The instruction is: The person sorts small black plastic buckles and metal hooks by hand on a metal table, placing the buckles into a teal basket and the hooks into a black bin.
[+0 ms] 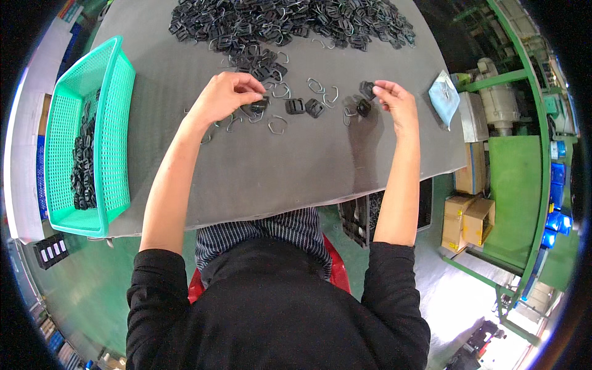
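My right hand (398, 106) pinches a small black plastic buckle (366, 90) between thumb and fingertips, just above the grey table. Right below it lies another black buckle (362, 109) beside a bent metal wire loop (347, 116). My left hand (227, 96) is closed at the fingertips on a black buckle (259, 105), near several loose wire loops. Between the hands, two black buckles (295, 106) lie side by side, with more wire loops (315, 85) beyond them.
A large heap of black buckles (296, 21) mixed with wire loops covers the table's far side. The grey tabletop (277, 166) carries a green basket (117, 142) of black parts at left and a light blue packet (444, 100) at right. Cardboard boxes (459, 222) stand on the floor.
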Tool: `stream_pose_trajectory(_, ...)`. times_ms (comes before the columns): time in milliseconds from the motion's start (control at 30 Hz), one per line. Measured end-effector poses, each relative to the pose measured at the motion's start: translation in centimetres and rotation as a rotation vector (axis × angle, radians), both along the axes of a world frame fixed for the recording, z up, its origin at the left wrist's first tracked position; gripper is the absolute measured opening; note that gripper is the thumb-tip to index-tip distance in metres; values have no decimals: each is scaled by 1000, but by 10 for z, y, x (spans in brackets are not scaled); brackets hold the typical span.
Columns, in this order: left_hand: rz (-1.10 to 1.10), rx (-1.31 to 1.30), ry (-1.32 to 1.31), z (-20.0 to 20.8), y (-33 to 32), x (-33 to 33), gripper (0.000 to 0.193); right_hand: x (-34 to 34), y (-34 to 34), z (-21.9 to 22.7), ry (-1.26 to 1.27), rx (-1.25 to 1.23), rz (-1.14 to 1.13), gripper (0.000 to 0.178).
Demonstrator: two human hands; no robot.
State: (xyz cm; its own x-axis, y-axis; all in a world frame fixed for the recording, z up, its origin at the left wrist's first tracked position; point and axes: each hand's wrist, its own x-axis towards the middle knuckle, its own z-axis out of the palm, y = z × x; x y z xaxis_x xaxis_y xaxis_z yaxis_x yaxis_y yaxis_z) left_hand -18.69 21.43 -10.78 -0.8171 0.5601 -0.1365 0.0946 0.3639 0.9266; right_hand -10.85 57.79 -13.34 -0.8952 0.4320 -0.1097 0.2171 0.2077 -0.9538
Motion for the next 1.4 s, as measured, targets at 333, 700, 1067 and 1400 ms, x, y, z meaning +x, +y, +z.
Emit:
stream_pose_trajectory(333,46,314,-402,-11,22,8,28,-17,0,-9,-248,589,-104,35)
stream_pose_trajectory(700,-111,-80,4,-17,56,24,30,43,-14,15,71,-514,-29,20)
stream_pose_trajectory(1067,-13,-153,338,-22,98,29,26,23,-26,-2,-296,409,132,31)
stream_pose_trajectory(1400,-158,-433,66,0,99,6,40,20,-47,0,-257,785,133,42)
